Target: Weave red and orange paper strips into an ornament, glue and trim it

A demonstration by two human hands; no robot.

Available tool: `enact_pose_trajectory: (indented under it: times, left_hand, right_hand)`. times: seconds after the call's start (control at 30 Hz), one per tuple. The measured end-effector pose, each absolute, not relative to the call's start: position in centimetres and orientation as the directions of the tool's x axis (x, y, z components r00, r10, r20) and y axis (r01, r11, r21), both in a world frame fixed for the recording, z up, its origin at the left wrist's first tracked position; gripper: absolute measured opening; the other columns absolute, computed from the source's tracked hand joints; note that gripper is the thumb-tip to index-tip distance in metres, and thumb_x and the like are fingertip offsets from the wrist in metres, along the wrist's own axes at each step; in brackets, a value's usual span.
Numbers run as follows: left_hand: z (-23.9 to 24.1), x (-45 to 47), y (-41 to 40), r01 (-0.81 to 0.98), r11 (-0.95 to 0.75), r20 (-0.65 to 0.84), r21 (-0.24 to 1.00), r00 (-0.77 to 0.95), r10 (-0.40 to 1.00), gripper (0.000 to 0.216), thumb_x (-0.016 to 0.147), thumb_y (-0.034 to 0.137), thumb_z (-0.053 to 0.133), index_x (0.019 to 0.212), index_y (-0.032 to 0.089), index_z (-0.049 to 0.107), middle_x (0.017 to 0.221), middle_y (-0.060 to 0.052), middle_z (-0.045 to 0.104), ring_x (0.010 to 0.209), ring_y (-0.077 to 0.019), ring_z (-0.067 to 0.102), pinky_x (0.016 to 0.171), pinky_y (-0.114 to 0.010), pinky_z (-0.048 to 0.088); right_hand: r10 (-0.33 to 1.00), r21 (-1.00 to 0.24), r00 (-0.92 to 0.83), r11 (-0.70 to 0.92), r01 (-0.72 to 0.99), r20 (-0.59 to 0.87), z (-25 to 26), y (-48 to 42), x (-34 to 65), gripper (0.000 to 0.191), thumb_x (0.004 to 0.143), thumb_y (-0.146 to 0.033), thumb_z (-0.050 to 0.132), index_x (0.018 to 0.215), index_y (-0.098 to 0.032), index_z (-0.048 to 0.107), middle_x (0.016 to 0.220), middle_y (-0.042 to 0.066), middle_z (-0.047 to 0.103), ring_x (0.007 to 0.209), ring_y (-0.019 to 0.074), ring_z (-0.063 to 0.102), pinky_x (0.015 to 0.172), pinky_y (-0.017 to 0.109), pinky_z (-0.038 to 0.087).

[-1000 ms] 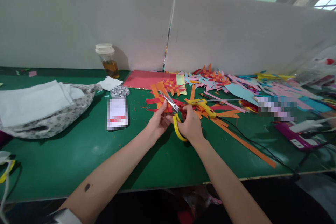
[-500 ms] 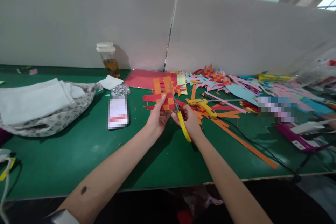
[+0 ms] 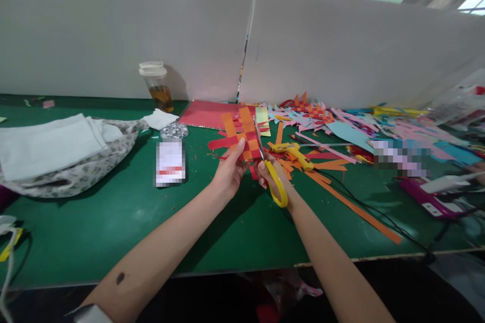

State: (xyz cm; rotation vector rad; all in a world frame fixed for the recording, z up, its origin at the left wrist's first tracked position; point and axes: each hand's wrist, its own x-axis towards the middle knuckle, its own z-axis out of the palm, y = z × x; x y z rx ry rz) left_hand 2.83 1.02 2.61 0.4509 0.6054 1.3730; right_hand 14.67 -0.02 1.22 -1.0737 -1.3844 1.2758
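A red and orange piece of woven paper strips (image 3: 249, 141) is held above the table, loose strip ends sticking out at its top and left. My left hand (image 3: 230, 166) pinches its lower left part, thumb on top. In my right hand (image 3: 271, 169) are yellow-handled scissors (image 3: 278, 184), blades pointing up and away along the weave's right edge. Whether the blades have paper between them I cannot tell. Just right of my right hand lies a yellow glue gun (image 3: 293, 153) among orange paper strips (image 3: 352, 204).
Red paper sheets (image 3: 202, 113) lie at the back by the partition, near a lidded cup (image 3: 157, 88). Cut paper pieces (image 3: 394, 128) and a purple power strip (image 3: 430, 199) are on the right. A phone (image 3: 170, 161) and patterned cloth bag (image 3: 83, 171) lie left.
The woven paper has tilted and shifted slightly right in my left hand. My right hand and the scissors have moved right, the blades now more upright. A red strip end shows below the weave.
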Motion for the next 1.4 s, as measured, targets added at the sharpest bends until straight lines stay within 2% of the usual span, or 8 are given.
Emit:
enact_pose_trajectory:
  times: [0.3, 0.67, 0.83, 1.0, 1.2, 1.4]
  left_hand:
    - [2.28, 2.98, 1.01, -0.773, 0.174, -0.154, 0.609, 0.1, 0.983, 0.029, 0.062, 0.039, 0.073, 0.083, 0.02, 0.068, 0.085, -0.001, 0.07, 0.071, -0.0111, 0.063, 0.061, -0.021, 0.046]
    - [2.01, 3.04, 0.99, -0.774, 0.202, -0.185, 0.6, 0.112, 0.976, 0.032, 0.063, 0.04, 0.073, 0.086, 0.018, 0.067, 0.088, -0.002, 0.069, 0.072, -0.0117, 0.063, 0.064, -0.022, 0.049]
    - [1.96, 3.03, 1.1, -0.77, 0.204, -0.2, 0.604, 0.101, 0.974, 0.031, 0.063, 0.04, 0.072, 0.085, 0.019, 0.066, 0.091, -0.003, 0.069, 0.073, -0.0125, 0.064, 0.063, -0.022, 0.049]
    - [1.97, 2.97, 1.17, -0.769, 0.188, -0.209, 0.61, 0.072, 0.975, 0.028, 0.064, 0.04, 0.072, 0.081, 0.019, 0.066, 0.083, -0.002, 0.07, 0.066, -0.0106, 0.063, 0.059, -0.021, 0.048]
    - [2.12, 2.84, 1.26, -0.769, 0.143, -0.171, 0.623, 0.044, 0.984, 0.03, 0.061, 0.035, 0.075, 0.084, 0.019, 0.066, 0.085, -0.001, 0.069, 0.067, -0.0094, 0.063, 0.055, -0.018, 0.046]
    - [2.2, 2.89, 1.65, -0.745, 0.103, -0.232, 0.659, -0.071, 0.97, 0.028, 0.053, 0.032, 0.079, 0.072, 0.017, 0.064, 0.07, 0.002, 0.067, 0.054, -0.0061, 0.059, 0.047, -0.015, 0.042]
  right_hand:
    - [0.984, -0.998, -0.168, 0.057, -0.006, 0.057, 1.4, -0.16, 14.58, 0.054, 0.057, -0.063, 0.066, 0.08, -0.022, 0.038, 0.057, -0.009, 0.037, 0.038, 0.003, 0.033, 0.031, 0.016, 0.025]
    - [0.99, -0.991, -0.135, 0.066, 0.116, 0.05, 0.95, 0.24, 14.65, 0.06, 0.054, -0.073, 0.058, 0.079, -0.022, 0.04, 0.056, -0.008, 0.039, 0.04, 0.0052, 0.035, 0.034, 0.02, 0.028]
    - [0.995, -0.982, -0.094, 0.058, 0.179, 0.041, 0.69, 0.52, 14.79, 0.055, 0.054, -0.069, 0.061, 0.077, -0.023, 0.04, 0.053, -0.008, 0.039, 0.041, 0.0066, 0.037, 0.035, 0.02, 0.029]
    - [0.996, -0.97, -0.075, 0.073, 0.234, 0.056, 0.78, 0.49, 14.87, 0.046, 0.06, -0.062, 0.062, 0.073, -0.023, 0.041, 0.05, -0.008, 0.039, 0.039, 0.0062, 0.037, 0.034, 0.019, 0.028]
    - [0.998, -0.972, -0.055, 0.014, 0.236, 0.001, 0.8, 0.72, 14.82, 0.049, 0.057, -0.063, 0.063, 0.072, -0.022, 0.042, 0.047, -0.009, 0.039, 0.034, 0.0059, 0.035, 0.031, 0.019, 0.027]
    - [0.997, -0.984, -0.075, -0.001, 0.177, -0.015, 0.99, 0.44, 14.62, 0.052, 0.056, -0.065, 0.063, 0.073, -0.023, 0.039, 0.049, -0.01, 0.038, 0.033, 0.0045, 0.032, 0.028, 0.018, 0.025]
